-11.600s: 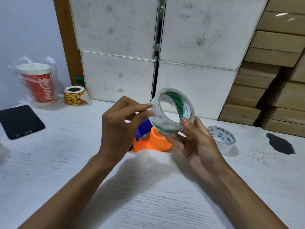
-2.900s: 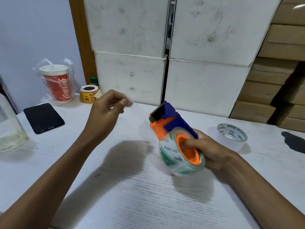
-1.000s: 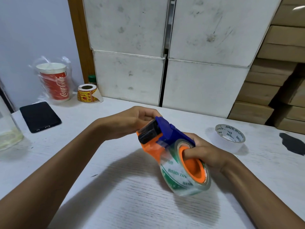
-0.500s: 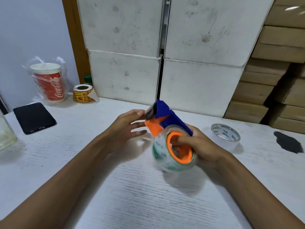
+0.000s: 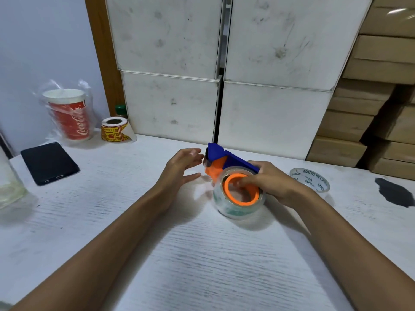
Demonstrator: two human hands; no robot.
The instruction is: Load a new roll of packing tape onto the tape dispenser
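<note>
The orange and blue tape dispenser [image 5: 221,161] rests low over the white table [image 5: 179,254], its cutter end pointing away from me. A clear roll of packing tape [image 5: 233,208] with green print sits around the dispenser's orange hub [image 5: 254,195]. My right hand [image 5: 272,182] grips the dispenser, fingers hooked inside the hub. My left hand [image 5: 182,168] hovers just left of the cutter end, fingers spread, holding nothing.
A used tape core [image 5: 311,179] lies right of my right hand. A black phone [image 5: 49,162], a bagged red cup [image 5: 69,115] and a yellow label roll [image 5: 114,129] sit far left. White boxes [image 5: 170,104] and cardboard boxes [image 5: 363,122] line the back. A dark stain [image 5: 395,195] marks the right.
My right hand has lowered the dispenser with the roll toward the table. My left hand has let go of the cutter end and opened beside it.
</note>
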